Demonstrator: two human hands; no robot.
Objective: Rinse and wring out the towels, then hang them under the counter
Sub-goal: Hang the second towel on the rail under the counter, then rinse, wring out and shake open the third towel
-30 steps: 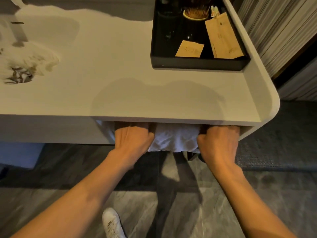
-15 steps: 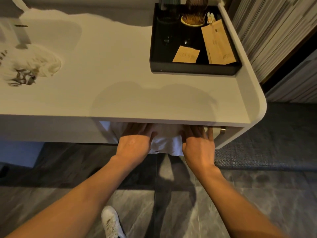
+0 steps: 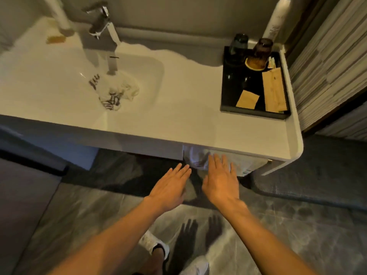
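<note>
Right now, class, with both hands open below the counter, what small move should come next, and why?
Probably reach the left hand up to the patterned towel lying crumpled in the sink. A white towel already hangs under the counter, both hands are empty, the right hand too, and that towel is not yet wrung or hung.

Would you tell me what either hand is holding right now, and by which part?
Nothing: left hand and right hand are both open, off the hung towel.

Dim warm light, overexposed sink (image 3: 83, 62), edges warped, slight blur.
</note>
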